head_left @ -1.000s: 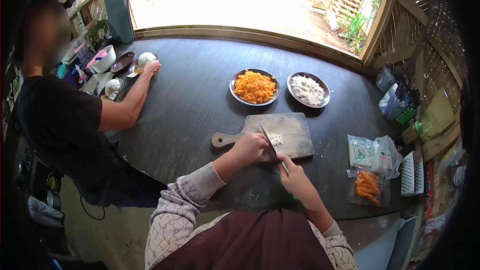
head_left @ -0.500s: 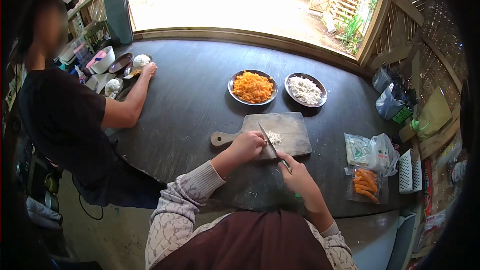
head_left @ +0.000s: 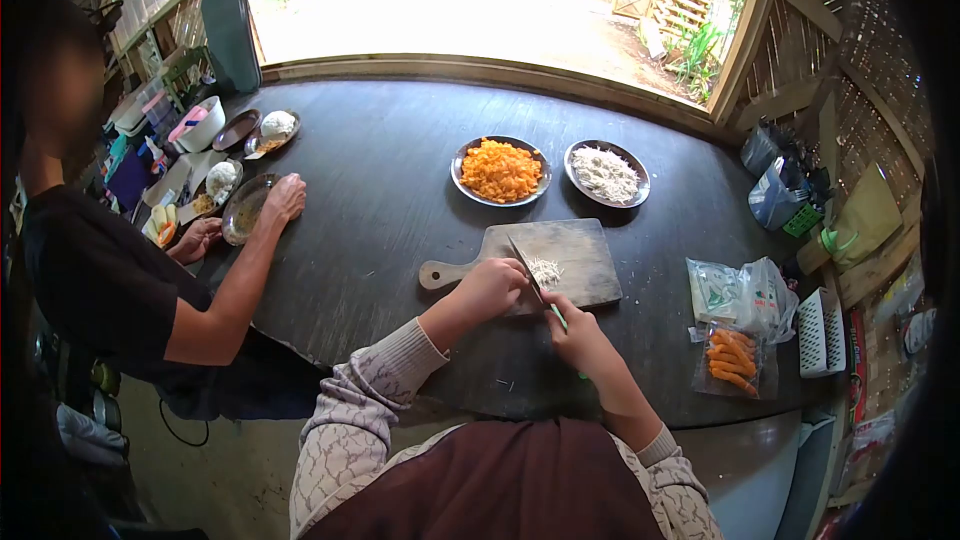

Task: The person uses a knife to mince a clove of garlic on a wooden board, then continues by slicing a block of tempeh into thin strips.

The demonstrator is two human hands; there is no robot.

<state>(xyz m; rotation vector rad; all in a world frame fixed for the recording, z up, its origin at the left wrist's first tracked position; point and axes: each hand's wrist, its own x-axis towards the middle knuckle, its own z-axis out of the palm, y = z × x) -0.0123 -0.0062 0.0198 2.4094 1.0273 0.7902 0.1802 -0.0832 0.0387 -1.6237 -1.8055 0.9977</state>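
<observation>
A wooden cutting board [head_left: 585,260] lies on the dark table, its handle pointing left. On it is a small heap of pale shreds [head_left: 544,271]. My right hand [head_left: 580,336] is closed round the green handle of a knife [head_left: 524,266], whose blade slants up and left over the board beside the heap. My left hand [head_left: 490,287] is closed at the left side of the blade; whatever its fingertips pinch is hidden. Beyond the board stand a plate of chopped orange pieces [head_left: 501,171] and a plate of pale shreds [head_left: 607,176].
At the left a co-worker [head_left: 110,260] handles a metal plate [head_left: 245,210], near plates with white mounds [head_left: 278,124]. At the right lie plastic bags [head_left: 740,297], a bag of orange carrots [head_left: 731,360], a white basket [head_left: 821,333] and a utensil container [head_left: 777,202].
The co-worker has leaned back, and both their hands now show at the metal plate. My hands and the knife have barely moved; the whole view has shifted slightly.
</observation>
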